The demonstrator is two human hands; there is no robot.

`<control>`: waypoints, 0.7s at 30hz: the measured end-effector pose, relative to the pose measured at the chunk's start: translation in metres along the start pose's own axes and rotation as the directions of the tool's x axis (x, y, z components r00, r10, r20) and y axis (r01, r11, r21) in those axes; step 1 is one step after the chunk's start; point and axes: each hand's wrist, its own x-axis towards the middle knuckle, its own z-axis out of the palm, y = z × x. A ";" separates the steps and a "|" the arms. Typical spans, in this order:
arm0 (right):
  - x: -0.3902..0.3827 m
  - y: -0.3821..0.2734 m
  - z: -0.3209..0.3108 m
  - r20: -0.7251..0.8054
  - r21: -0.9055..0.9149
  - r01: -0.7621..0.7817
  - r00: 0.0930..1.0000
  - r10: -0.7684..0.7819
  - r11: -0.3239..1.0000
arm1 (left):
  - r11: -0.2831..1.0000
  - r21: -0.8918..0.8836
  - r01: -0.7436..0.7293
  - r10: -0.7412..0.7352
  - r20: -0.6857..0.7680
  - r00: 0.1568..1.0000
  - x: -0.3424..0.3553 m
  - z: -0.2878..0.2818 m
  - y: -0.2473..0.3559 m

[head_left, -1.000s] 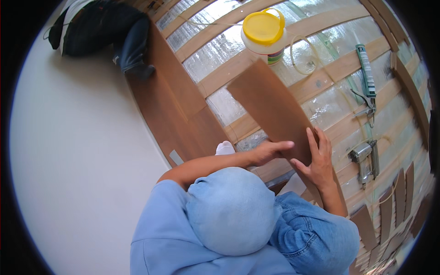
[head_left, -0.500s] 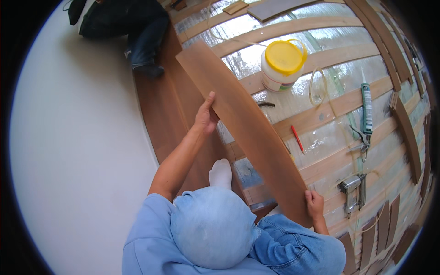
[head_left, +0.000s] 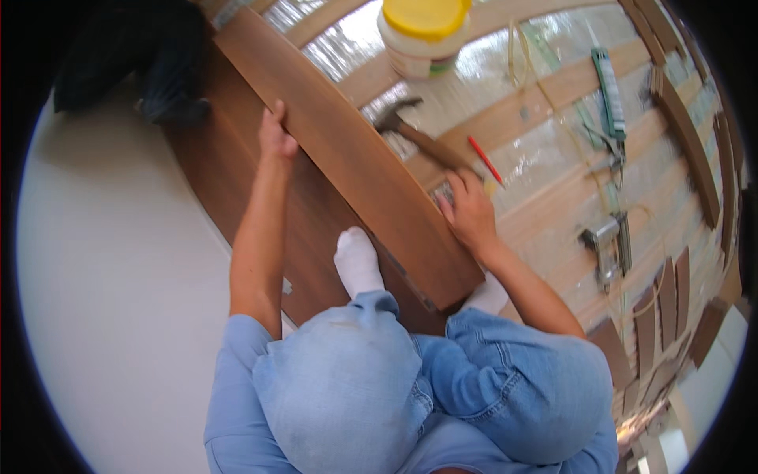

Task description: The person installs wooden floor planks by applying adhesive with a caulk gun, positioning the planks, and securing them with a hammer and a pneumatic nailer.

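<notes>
A long brown floorboard (head_left: pixel 355 166) slants from the far left toward my feet. My left hand (head_left: pixel 278 136) grips its left edge, near the far end, with the fingers partly hidden. Beside the right edge, close to the near end, my right hand (head_left: pixel 472 212) has its fingers stretched out at the handle end of a hammer (head_left: pixel 430 144). The fingers are not visibly wrapped round the handle. The hammer lies on the wooden battens. A red pencil (head_left: pixel 485 160) is just to the right of it.
Laid brown flooring (head_left: pixel 229 150) runs along the white wall (head_left: pixel 118 276). A white bucket with a yellow lid (head_left: pixel 422 24) stands ahead. Rightward lie a caulking gun (head_left: pixel 609 103), a nail gun (head_left: pixel 606 249) and several board pieces (head_left: pixel 687 150). Another person's dark-clothed leg (head_left: pixel 170 79) is at far left.
The floorboard has shifted left and lies lower against the laid flooring, with my left hand still on it. My right hand has left its near end and moved forward to the hammer, now more exposed.
</notes>
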 end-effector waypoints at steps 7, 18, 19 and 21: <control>0.053 0.034 0.010 -0.064 -0.387 0.203 0.967 -0.246 0.899 | 0.997 0.073 -0.025 0.022 0.034 0.999 0.032 -0.020 0.006; 0.050 0.103 -0.019 -0.039 -0.449 0.035 0.998 -0.059 0.893 | 0.996 0.073 -0.045 0.044 0.014 0.999 0.030 -0.025 -0.003; 0.049 0.112 -0.027 -0.095 -0.462 0.015 0.993 -0.067 0.887 | 0.997 0.067 -0.038 0.036 0.022 0.999 0.029 -0.023 -0.006; 0.045 0.120 -0.040 -0.158 -0.492 -0.013 0.985 -0.074 0.871 | 0.998 0.064 -0.026 0.024 0.028 0.999 0.029 -0.014 -0.014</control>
